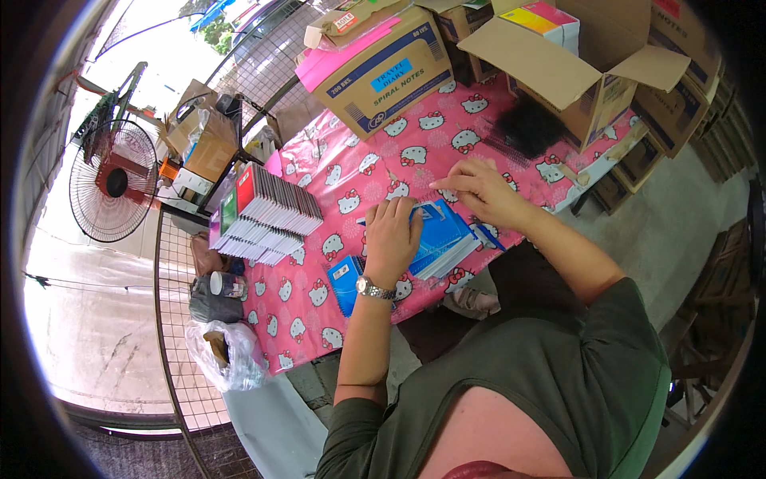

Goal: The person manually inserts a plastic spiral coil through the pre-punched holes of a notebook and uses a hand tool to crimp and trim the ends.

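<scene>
A small stack of blue-covered notebooks [441,233] lies near the table's front edge, white page edges facing me. My left hand [391,235] is closed over its left side, fingers curled on the top notebook. Above the stack's far right corner hovers my right hand [483,191], its fingers bent and apart, with nothing visible in them. A blue-handled tool [487,234] lies right of the stack, partly hidden. Left of my left wrist sits another blue spiral notebook [344,283]. Beyond my right hand is a heap of black spiral binding coils [527,132].
Tall stacks of spiral notebooks [267,211] stand on the pink patterned tablecloth [347,199] at left. A closed carton [387,72] and an open carton [586,92] sit at the back. Left of the table are a fan [113,182] and a plastic bag [229,357].
</scene>
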Tool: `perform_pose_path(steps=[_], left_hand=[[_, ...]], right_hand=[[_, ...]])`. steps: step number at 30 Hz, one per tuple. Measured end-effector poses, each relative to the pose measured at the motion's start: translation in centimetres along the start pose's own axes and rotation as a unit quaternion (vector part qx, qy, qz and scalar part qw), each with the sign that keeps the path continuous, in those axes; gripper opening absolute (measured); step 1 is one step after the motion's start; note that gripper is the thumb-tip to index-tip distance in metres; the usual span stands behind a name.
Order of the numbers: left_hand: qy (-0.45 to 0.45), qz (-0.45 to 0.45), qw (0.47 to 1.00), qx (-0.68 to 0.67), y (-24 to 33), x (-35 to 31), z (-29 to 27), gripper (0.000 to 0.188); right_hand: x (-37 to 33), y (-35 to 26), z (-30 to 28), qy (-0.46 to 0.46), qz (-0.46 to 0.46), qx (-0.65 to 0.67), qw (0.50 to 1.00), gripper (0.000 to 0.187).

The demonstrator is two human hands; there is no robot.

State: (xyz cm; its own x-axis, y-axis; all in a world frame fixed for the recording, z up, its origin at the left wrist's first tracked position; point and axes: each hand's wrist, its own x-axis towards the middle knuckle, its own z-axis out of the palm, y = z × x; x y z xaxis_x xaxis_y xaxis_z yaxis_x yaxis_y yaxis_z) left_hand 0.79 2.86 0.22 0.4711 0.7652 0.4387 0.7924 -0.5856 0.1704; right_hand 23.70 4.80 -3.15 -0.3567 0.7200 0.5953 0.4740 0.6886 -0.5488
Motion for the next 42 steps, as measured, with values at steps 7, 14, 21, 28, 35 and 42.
perform_pose_path(steps=[7, 14, 21, 28, 35, 42], left_hand=[[0.015, 0.027, 1.0, -0.001, -0.7, -0.3, 0.3, 0.016], [0.02, 0.027, 0.999, 0.0, -0.4, -0.2, 0.4, 0.017], [0.017, 0.024, 1.0, 0.007, -0.3, -0.2, 0.4, 0.017], [0.033, 0.019, 0.999, -0.003, -0.1, 0.0, 0.7, 0.017], [0.019, 0.002, 1.0, 0.014, 0.4, 0.3, 0.4, 0.017], [0.028, -0.007, 0.999, 0.026, 1.2, 0.6, 1.1, 0.023]], right_hand=[[-0.5, 0.4, -0.2, 0.007, 0.012, 0.016, 1.0, 0.037], [-0.3, 0.8, -0.6, -0.027, 0.034, 0.194, 0.98, 0.041], [0.2, -1.5, -1.3, -0.053, -0.048, -0.06, 0.996, 0.051], [0.4, -0.2, -1.8, -0.036, 0.068, 0.062, 0.995, 0.053], [-0.1, 0.1, -1.2, -0.062, 0.061, 0.137, 0.987, 0.041], [0.5, -0.3, -1.9, -0.118, 0.138, 0.214, 0.96, 0.04]])
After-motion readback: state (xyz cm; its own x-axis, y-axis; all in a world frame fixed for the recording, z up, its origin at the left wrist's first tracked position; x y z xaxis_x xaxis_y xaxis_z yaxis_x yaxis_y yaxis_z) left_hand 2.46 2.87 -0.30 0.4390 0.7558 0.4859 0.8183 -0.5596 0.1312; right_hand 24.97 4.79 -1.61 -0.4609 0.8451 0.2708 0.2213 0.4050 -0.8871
